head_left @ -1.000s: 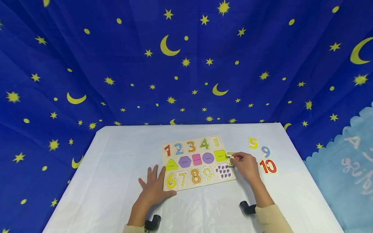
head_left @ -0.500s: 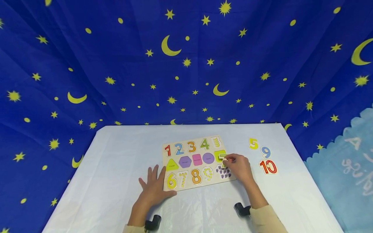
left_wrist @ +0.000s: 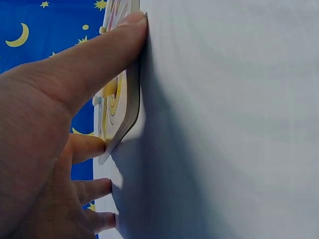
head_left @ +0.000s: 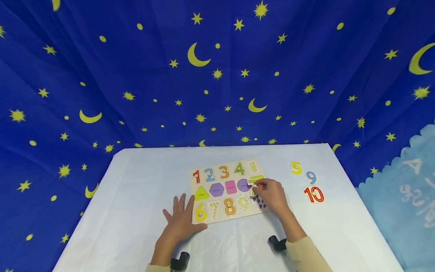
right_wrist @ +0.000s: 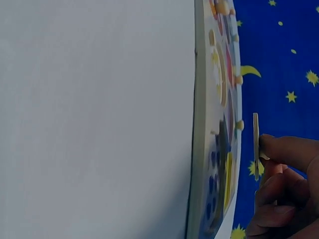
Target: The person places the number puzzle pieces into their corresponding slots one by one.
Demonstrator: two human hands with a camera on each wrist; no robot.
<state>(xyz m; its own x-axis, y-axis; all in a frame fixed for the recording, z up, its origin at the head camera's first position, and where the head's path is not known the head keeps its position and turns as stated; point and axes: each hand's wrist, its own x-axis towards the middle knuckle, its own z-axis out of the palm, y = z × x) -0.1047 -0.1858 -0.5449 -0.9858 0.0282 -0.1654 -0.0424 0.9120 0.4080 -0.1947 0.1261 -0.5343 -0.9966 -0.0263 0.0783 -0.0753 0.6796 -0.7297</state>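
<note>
My left hand (head_left: pixel 181 223) lies with fingers spread at the lower left corner of a wooden number puzzle board (head_left: pixel 221 213). Its thumb (left_wrist: pixel 114 47) rests along the board's near edge, and a fingertip touches the left side. My right hand (head_left: pixel 273 196) pinches the knob of a number 7 piece (right_wrist: pixel 256 144) over the board's right part. The right wrist view shows that piece edge-on, raised above the board; the fingers partly hide it in the head view. Numbers 1, 2, 3, 4, 6 and 8 sit in their recesses; those for 5, 7, 9 and 10 show printed pictures.
Loose on the white table (head_left: pixel 146 177), right of the board, lie a yellow 5 (head_left: pixel 296 168), a blue 9 (head_left: pixel 310 177) and a red 10 (head_left: pixel 314 195). A blue cloth (head_left: pixel 163 83) with stars and moons hangs behind the table.
My right hand has carried the 7 piece leftward, from the board's right edge to above the square and the purple ellipse. My left hand has stayed at the corner.
</note>
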